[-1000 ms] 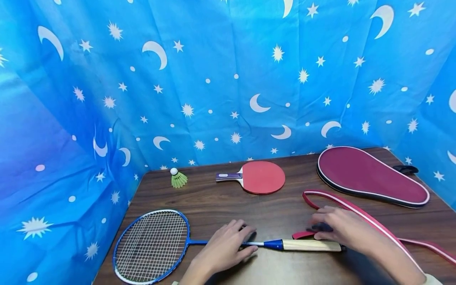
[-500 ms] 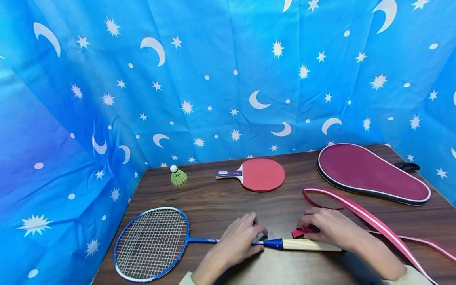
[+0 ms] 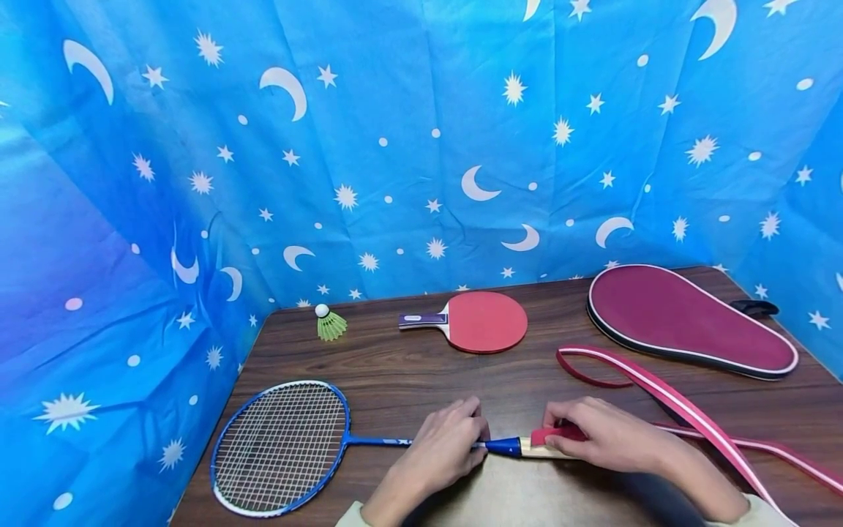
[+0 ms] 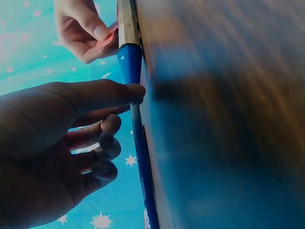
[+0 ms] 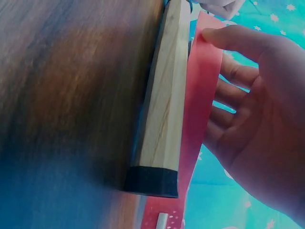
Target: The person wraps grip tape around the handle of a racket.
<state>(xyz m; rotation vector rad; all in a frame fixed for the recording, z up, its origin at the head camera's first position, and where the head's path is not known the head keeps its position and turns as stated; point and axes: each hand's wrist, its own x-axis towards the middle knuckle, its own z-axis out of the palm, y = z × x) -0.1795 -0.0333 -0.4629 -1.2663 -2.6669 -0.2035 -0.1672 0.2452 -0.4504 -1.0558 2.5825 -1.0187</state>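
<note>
A blue-and-white badminton racket (image 3: 282, 448) lies across the front of the table, head to the left, with a bare wooden handle (image 5: 164, 95) capped in black at its end. My left hand (image 3: 443, 445) pinches its shaft between thumb and forefinger, just beside the blue cone (image 4: 130, 62). With my right hand (image 3: 601, 433) I pinch one end of a red overgrip tape (image 5: 202, 81), thumb on its face. That end lies against the handle near the cone in the head view. From there the tape runs along the handle and loops off to the right, showing a white stripe.
Behind the hands lies a red table tennis bat (image 3: 489, 322). A yellow-green shuttlecock (image 3: 331, 324) stands at the back left. At the back right is a maroon bat case (image 3: 678, 318) with a black strap. Blue star-patterned cloth (image 3: 395, 183) hangs behind the brown table (image 3: 369, 373).
My left hand has slid right along the shaft towards the cone. The right hand has taken up the tape's end and brought it left onto the handle.
</note>
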